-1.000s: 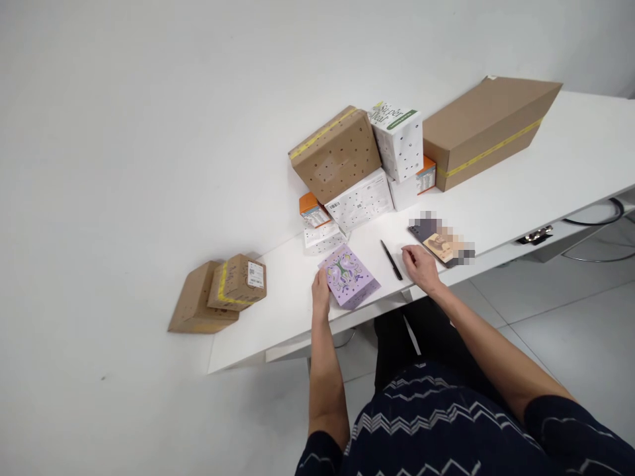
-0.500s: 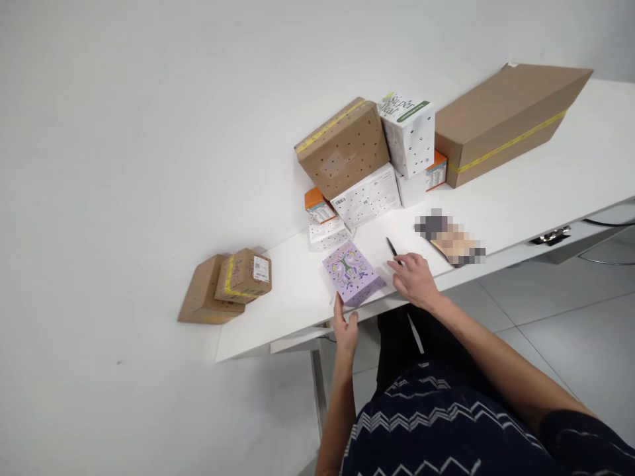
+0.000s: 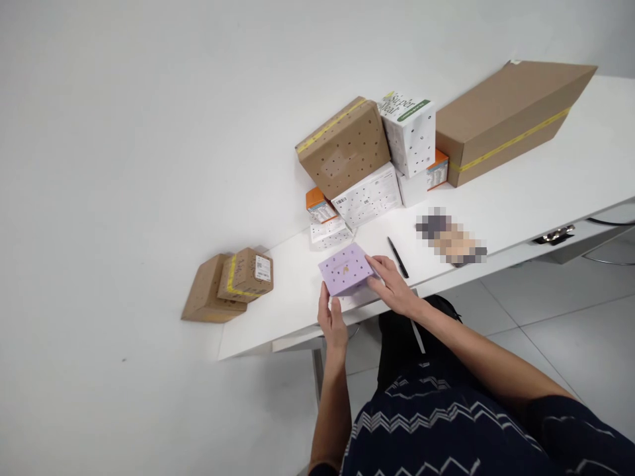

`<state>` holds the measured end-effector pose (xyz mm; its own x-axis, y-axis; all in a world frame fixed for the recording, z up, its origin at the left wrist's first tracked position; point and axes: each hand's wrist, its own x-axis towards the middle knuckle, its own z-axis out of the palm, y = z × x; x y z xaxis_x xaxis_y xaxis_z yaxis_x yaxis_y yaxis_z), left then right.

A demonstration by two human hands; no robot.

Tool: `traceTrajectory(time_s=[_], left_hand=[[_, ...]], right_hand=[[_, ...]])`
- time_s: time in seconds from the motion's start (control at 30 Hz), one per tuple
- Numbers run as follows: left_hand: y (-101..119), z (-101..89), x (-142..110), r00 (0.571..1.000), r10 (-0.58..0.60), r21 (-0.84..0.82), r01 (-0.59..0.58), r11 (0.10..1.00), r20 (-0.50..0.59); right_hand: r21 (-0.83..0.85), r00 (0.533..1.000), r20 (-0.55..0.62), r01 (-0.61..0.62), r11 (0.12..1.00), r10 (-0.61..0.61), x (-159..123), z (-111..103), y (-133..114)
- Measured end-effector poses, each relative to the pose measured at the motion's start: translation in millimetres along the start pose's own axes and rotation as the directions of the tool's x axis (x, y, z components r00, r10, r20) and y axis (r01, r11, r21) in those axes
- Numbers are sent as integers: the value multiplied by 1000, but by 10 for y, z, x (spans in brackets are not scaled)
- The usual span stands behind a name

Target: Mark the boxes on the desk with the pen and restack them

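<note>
A small lilac box (image 3: 346, 269) with dark dots is tilted up off the white table (image 3: 520, 192) near its front edge. My left hand (image 3: 331, 321) grips the box's near left corner from below. My right hand (image 3: 391, 287) holds its right side, fingers curled on the edge. A black pen (image 3: 397, 257) lies on the table just right of the box, untouched.
Behind the lilac box stands a pile of parcels: a brown dotted box (image 3: 344, 146), white dotted boxes (image 3: 368, 196), and orange-ended cartons (image 3: 318, 204). A long brown carton (image 3: 510, 112) lies at the back right. Two small brown boxes (image 3: 233, 283) sit left of the table's end.
My right hand left the pen and moved to the lilac box. Both hands took hold of the box and turned it, so a plain dotted face shows instead of the patterned one.
</note>
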<state>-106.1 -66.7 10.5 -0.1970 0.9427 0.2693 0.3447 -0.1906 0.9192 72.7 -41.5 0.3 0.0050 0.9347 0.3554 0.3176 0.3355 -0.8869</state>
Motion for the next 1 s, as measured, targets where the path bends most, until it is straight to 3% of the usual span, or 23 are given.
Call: traceTrajectory(time_s=[0.23, 0.43, 0.6, 0.8, 1.0], left_hand=[[-286, 64, -11, 999, -12, 36, 13, 999, -31], [-482, 157, -79, 976, -190, 194, 167, 967, 110], [-386, 133, -57, 984, -134, 185, 111, 976, 115], [-142, 32, -46, 987, -127, 253, 99, 962, 97], [-221, 77, -22, 975, -152, 231, 112, 966, 162]], right_hand=[[20, 998, -16, -63, 998, 64, -27, 74, 223], [-190, 983, 45, -165, 968, 177, -248, 186, 420], [-242, 988, 46, -135, 961, 151, -245, 162, 318], [-170, 984, 19, -171, 970, 177, -189, 44, 109], [-111, 968, 20, -248, 962, 252, -186, 48, 147]])
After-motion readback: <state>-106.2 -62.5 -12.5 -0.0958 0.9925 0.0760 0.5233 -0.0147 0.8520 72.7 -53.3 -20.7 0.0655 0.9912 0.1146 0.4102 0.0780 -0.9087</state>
